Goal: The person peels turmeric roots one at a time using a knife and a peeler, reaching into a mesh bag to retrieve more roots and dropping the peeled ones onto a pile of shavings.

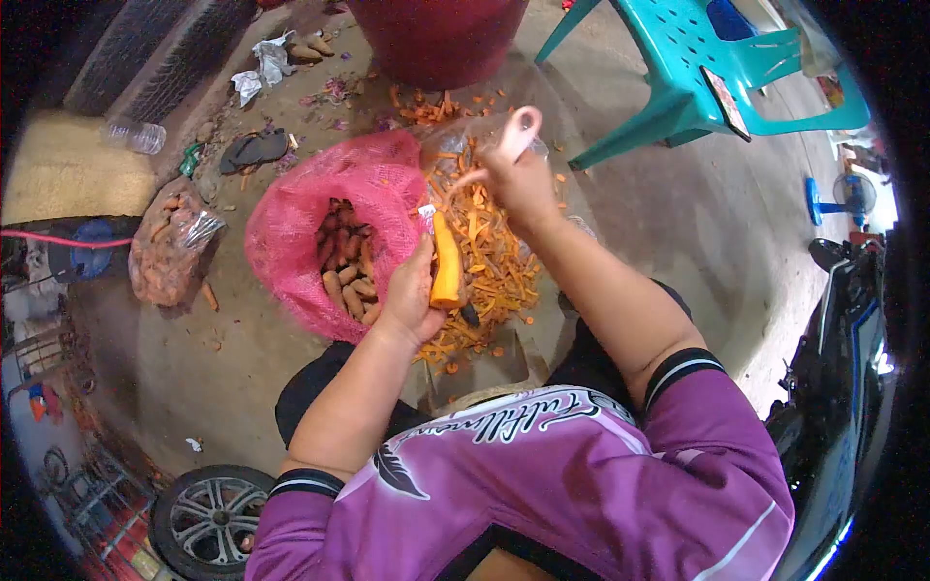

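My left hand (pixel 412 290) is closed around a peeled orange root vegetable (pixel 447 261), held upright with its cut end toward me. Up and to the right, my right hand (pixel 523 184) grips a peeler (pixel 520 131) by its pale pinkish handle, which has a hole at the end. Its blade is blurred and hard to make out. Beneath both hands lies a pile of orange peelings (pixel 494 261), partly over clear plastic. Just left of my left hand, an open pink mesh sack (pixel 286 218) holds several tan, unpeeled roots (pixel 354 290).
A red tub (pixel 436 39) stands ahead, with a teal plastic chair (pixel 668 58) to its right. At the left sits a clear bag of orange roots (pixel 170 242), near a dark sandal (pixel 254 152). A wheel (pixel 213 518) lies lower left; a dark motorbike (pixel 823 387) is at the right.
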Motion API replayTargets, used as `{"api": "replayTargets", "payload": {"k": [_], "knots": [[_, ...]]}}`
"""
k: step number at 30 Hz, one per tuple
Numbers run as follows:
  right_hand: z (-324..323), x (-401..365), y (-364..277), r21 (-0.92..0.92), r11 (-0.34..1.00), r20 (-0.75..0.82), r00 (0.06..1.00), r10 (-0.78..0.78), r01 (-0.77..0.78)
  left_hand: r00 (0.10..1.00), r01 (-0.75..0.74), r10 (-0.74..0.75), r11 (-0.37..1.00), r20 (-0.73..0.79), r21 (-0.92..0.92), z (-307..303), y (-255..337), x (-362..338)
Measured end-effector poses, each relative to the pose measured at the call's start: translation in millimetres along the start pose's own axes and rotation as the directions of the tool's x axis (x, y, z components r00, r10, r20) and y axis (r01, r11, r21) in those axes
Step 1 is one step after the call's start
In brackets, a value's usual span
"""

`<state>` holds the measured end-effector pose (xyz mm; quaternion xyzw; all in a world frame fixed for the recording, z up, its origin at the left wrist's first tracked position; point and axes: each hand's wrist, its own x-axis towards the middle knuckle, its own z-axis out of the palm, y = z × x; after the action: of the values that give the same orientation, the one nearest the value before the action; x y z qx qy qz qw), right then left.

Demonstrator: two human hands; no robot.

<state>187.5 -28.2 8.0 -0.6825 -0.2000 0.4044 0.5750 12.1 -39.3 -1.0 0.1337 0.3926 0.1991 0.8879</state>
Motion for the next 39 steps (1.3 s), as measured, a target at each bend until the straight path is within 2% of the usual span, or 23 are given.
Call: {"api": "replayTargets", "payload": {"k": [1,2,3,4,5,7,10,14,16,18,19,20,21,23,26,29,31,33,35,37,38,39], "knots": [[10.7,-21.4,-9.9,0.072,0.997,0.047,0.998,0.032,-0.036,1.0,-0.017,0.017,1.0,0.003,-0.018,4.5,4.0,-2.2],[14.7,-34.4,-14.5,-0.015,0.994,0.168,0.98,0.105,-0.104,0.999,-0.033,0.033,0.999,0.006,-0.037,9.7,8.3,-4.8],[17.9,-49.2,-20.6,0.033,0.969,0.278,0.933,0.227,-0.246,0.999,-0.048,0.048,0.997,0.008,-0.056,11.8,10.2,-6.5],[19.8,-57.4,-19.2,0.0,0.975,0.317,0.924,0.212,-0.223,1.0,0.007,-0.007,1.0,0.024,0.002,5.1,10.1,-5.6],[21.2,-62.5,-18.2,-0.033,0.98,0.357,0.913,0.197,-0.198,0.996,0.039,-0.036,0.999,0.079,-0.034,-2.4,11.5,-4.1],[23.8,-67.7,-9.8,0.005,0.986,0.356,0.922,0.154,-0.167,0.978,0.107,-0.087,0.989,0.192,-0.1,-9.8,16.3,-4.0],[24.2,-67.3,-3.6,-0.016,0.988,0.341,0.928,0.153,-0.157,0.999,0.004,0.0,0.99,0.032,-0.138,9.2,6.6,-6.6],[22.5,-58.7,12.8,-0.071,0.991,0.332,0.934,0.131,-0.113,0.998,-0.057,0.056,0.995,-0.014,-0.084,9.5,2.6,-3.9],[19.8,-42.2,24.1,-0.053,0.99,0.261,0.955,0.139,-0.13,0.996,-0.073,0.074,0.997,-0.044,0.01,-0.8,-1.7,0.9],[13.7,-29.1,10.7,-0.062,0.994,0.145,0.985,0.095,-0.087,0.997,0.007,-0.005,1.0,0.082,-0.027,-10.5,-9.9,3.0],[8.6,-12.3,17.2,-0.152,0.988,0.07,0.997,-0.029,0.039,0.988,0.05,-0.043,0.998,0.145,-0.042,-3.1,-8.2,-1.8],[4.3,0.7,23.3,-0.105,0.977,-0.047,0.981,-0.189,0.184,0.997,0.075,-0.074,0.996,-0.022,0.038,7.1,-7.6,-8.2],[-1.8,12.2,24.7,-0.199,0.975,-0.15,0.98,-0.131,0.099,0.997,0.07,-0.071,0.997,0.036,0.037,10.6,-4.2,-10.5],[-8.6,22.9,22.0,0.033,0.999,-0.177,0.984,0.0,0.006,0.986,0.058,-0.062,0.998,0.152,0.033,12.8,1.2,-13.3],[-2.7,-2.2,-5.2,0.224,0.974,-0.079,0.995,0.061,-0.042,1.0,0.025,-0.026,0.998,0.007,0.055,16.2,3.4,-16.9],[3.9,-55.8,-35.8,0.014,0.983,0.184,0.967,0.176,-0.181,0.992,-0.114,0.111,0.992,0.053,0.054,15.0,-6.8,-14.6],[11.5,-70.1,-14.5,-0.001,1.0,0.298,0.954,0.022,-0.022,0.988,-0.149,0.144,0.984,0.064,0.094,29.8,-7.9,-33.5],[5.8,-75.2,-18.8,-0.001,1.0,0.208,0.978,-0.007,0.007,0.991,-0.132,0.129,0.982,0.033,0.133,31.5,-13.9,-44.1],[-7.5,-62.3,-31.9,-0.036,0.998,0.072,0.996,-0.052,0.055,0.983,-0.129,0.095,0.966,0.159,0.223,28.8,-17.9,-57.1],[-26.1,-41.9,-30.0,-0.14,0.99,-0.139,0.99,-0.032,0.012,0.97,-0.14,0.08,0.955,0.228,0.262,34.0,-22.9,-71.3],[-34.1,-44.5,-29.3,0.035,0.999,-0.168,0.986,-0.013,0.019,0.969,-0.149,0.089,0.955,0.231,0.256,40.7,-24.5,-81.4],[-38.0,-66.2,-46.1,0.136,0.991,-0.119,0.993,-0.001,0.018,0.969,-0.154,0.098,0.957,0.228,0.247,42.7,-27.3,-90.3]]}}
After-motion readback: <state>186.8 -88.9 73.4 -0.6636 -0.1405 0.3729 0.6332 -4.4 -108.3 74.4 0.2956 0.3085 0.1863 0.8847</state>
